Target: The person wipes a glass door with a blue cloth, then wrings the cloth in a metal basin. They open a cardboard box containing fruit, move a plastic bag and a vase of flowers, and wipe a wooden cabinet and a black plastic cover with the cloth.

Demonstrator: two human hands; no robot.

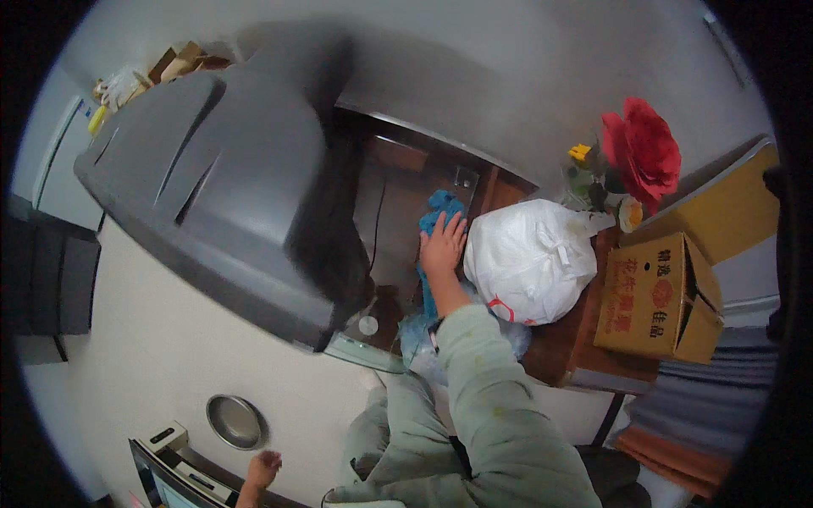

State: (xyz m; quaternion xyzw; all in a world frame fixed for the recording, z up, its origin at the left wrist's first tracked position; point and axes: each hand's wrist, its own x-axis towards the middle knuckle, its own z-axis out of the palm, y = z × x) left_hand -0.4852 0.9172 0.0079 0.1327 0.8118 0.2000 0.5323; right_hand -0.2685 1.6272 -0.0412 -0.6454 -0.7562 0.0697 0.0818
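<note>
My right hand [443,247], in a pale green sleeve, lies palm down with fingers spread, holding a crumpled blue cloth [444,206] against a dark glass-topped stand [403,178]. Part of the cloth trails below the wrist. Just right of the hand sits a knotted white plastic bag [530,263]. A large dark grey plastic housing [248,165], perhaps the back of an old television, stands to the left. At the lower left, what appears to be my left hand [263,468] hangs with curled fingers; its grip is too small to read. A round metal basin [235,421] is near it.
A cardboard box [638,305] with printed writing stands at the right. Behind the bag are a big red artificial flower [645,152] and a yellow one. Clear plastic [419,340] hangs by the stand's glass edge [368,359]. A dark cable [379,222] crosses the stand.
</note>
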